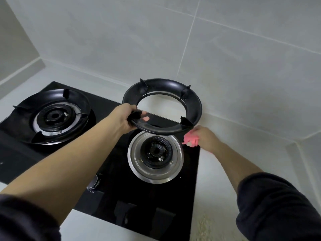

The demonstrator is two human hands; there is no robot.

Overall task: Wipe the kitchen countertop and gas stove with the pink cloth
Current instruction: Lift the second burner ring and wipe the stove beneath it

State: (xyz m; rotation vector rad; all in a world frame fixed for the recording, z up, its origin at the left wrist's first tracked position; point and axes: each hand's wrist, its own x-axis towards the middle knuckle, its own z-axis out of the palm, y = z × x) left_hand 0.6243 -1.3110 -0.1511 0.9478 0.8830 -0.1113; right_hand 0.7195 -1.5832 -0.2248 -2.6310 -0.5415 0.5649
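Note:
A black glass gas stove (187, 193) is set into a pale countertop (218, 171). My left hand (125, 119) grips the near rim of a black ring-shaped pan support (192, 105) and holds it tilted in the air above the right burner (156, 151), which lies bare inside its steel ring. My right hand (204, 138) holds a bunched pink cloth (190, 140) at the stove's right edge, just under the raised ring.
The left burner (55, 116) keeps its own black pan support (26, 133) in place. A control knob (94, 182) sits at the stove's front centre. Grey tiled walls (225, 54) close in behind and on both sides. Speckled crumbs (208, 228) lie on the counter at the front right.

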